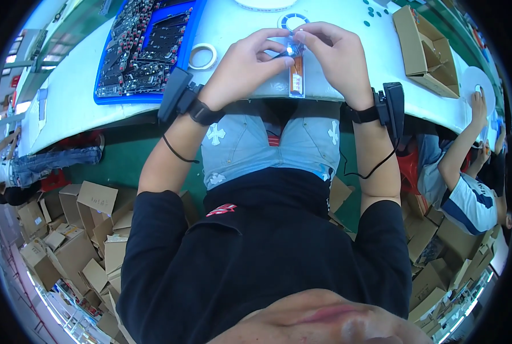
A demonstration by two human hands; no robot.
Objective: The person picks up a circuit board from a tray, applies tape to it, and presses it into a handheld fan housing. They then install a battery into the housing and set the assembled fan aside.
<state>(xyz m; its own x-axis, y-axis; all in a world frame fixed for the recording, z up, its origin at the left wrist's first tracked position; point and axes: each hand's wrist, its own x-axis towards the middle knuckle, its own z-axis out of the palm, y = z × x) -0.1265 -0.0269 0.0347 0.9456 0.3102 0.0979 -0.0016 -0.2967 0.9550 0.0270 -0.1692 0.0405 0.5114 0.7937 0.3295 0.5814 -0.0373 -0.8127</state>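
Both my hands meet over the near part of the white table. My left hand (253, 62) pinches a small dark piece with a bright white spot (290, 51) between thumb and fingers. My right hand (340, 57) has its thumb and forefinger closed at the far end of that piece; what the tips grip is too small to make out. Just below the fingers, a narrow orange-brown strip in a clear holder (296, 79) lies at the table's near edge. Behind the fingertips is a roll with a blue-and-white rim (293, 22), partly hidden by my hands.
A blue tray (182, 57) full of dark circuit boards lies at left, beside a white tape roll (202, 57). An open cardboard box (414, 57) stands at right, near small green discs (366, 23). Cardboard boxes (78, 252) crowd the floor; other people sit at both sides.
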